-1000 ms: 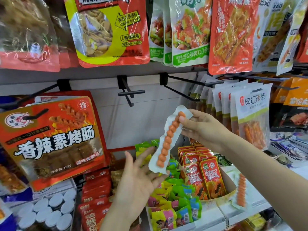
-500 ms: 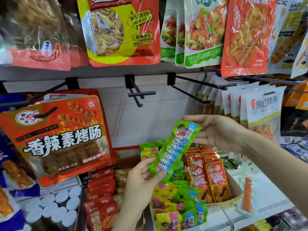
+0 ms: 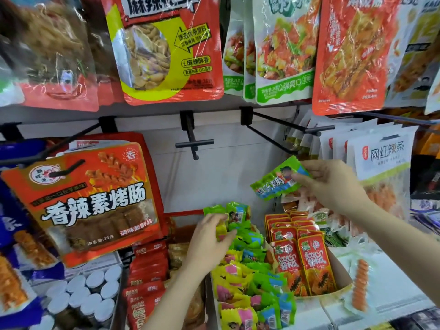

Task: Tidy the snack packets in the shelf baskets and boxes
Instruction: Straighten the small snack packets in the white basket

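Green packet point(image 3: 277, 181) pinched, right hand point(image 3: 333, 186) raised.

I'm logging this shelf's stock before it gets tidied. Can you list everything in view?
green strip packet: one, green and blue, held up above the boxes
small packets: many, green, yellow, pink, blue, heaped in the middle box
papaya packets: several, red, standing in the cardboard box at right
orange sausage strip: one, clear wrap, lying on the white shelf at right
big orange bag: one in front, hanging on a left hook
white bags: several, hanging at right
jar lids: many, white, bottom left
empty hooks: two, black, centre
left hand: on the heap, grips small packets
right hand: pinches the strip packet
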